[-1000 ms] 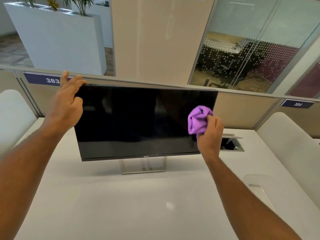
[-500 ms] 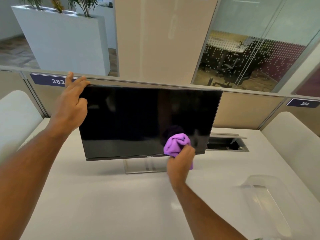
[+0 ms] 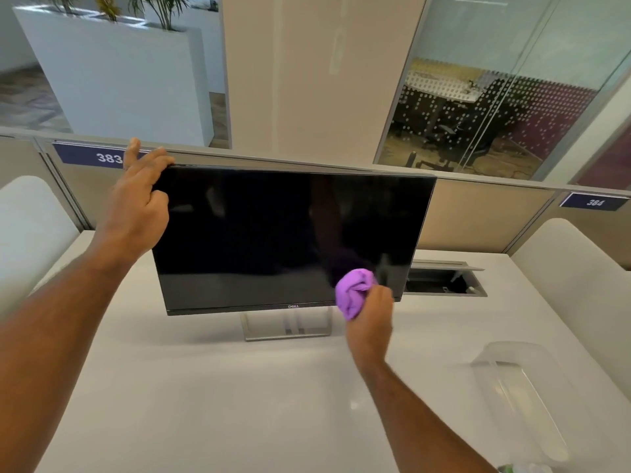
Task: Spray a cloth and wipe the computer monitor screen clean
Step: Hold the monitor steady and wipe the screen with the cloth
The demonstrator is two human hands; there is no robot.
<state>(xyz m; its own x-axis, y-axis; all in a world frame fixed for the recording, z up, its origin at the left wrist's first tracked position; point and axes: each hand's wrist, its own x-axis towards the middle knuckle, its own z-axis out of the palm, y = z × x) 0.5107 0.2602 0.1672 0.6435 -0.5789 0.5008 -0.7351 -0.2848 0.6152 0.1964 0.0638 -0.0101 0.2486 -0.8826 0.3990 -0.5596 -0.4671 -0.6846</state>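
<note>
**Cloth at lower right of screen, left hand bracing top corner**

Monitor stands on its silver stand on the white desk, screen dark, tilted slightly with its right end higher. Left hand grips the top left corner: fingers curled over the upper edge, thumb on the front bezel side. Right hand is closed round a bunched purple cloth, pressing it to the glass near the bottom right corner, just above the lower bezel.

Edges: cloth sits close to both the bottom and right screen edges; most of the screen lies open to its left and above. Desk in front of the stand is bare. Open cable hatch lies just right of the monitor; a clear plastic cover rests on the desk at near right.

Versus 0.5 s ago: cloth has shifted right along the lower screen. Left hand unchanged.
</note>
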